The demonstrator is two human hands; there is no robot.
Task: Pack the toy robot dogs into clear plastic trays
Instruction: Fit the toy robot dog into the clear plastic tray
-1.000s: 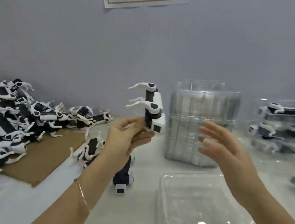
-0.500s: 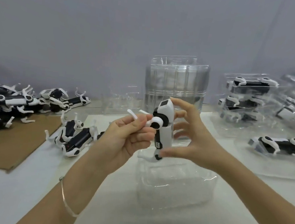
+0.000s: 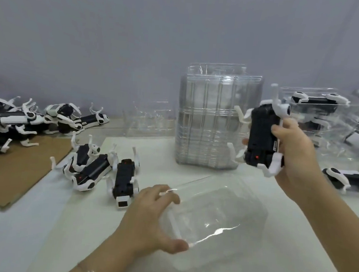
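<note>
One-handed now: right hand (image 3: 295, 153) keeps dog (image 3: 262, 138), left hand (image 3: 148, 219) grips tray (image 3: 221, 220).

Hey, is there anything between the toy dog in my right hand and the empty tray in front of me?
Nothing visible does. The right hand holds the toy dog in the air beyond the clear tray, toward its far right corner, and the tray looks empty. The left hand grips only its left rim.
</note>
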